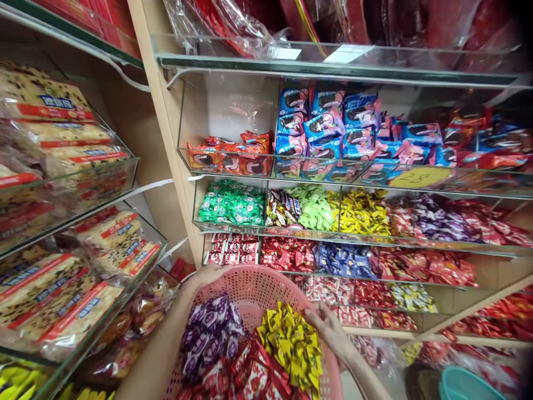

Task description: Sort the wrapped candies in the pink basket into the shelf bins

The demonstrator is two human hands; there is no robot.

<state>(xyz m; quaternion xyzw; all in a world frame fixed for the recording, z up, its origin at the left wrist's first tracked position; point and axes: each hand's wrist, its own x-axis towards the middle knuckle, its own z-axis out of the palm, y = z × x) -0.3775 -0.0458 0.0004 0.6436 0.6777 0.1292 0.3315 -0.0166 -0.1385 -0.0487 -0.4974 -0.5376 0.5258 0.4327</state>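
Note:
A pink plastic basket (250,283) sits low in front of me, filled with purple-wrapped candies (210,328), yellow-wrapped candies (291,341) and red-wrapped ones (250,372). My left hand (204,278) curls over the basket's far left rim and grips it. My right hand (328,328) rests at the right rim beside the yellow candies, fingers bent over the edge.
Glass shelf bins ahead hold blue cookie packs (328,128), orange packs (229,155), green candies (231,203), yellow candies (362,211) and red ones (420,266). Nougat-like bars (62,133) fill bins at left. A teal tub (466,386) sits bottom right.

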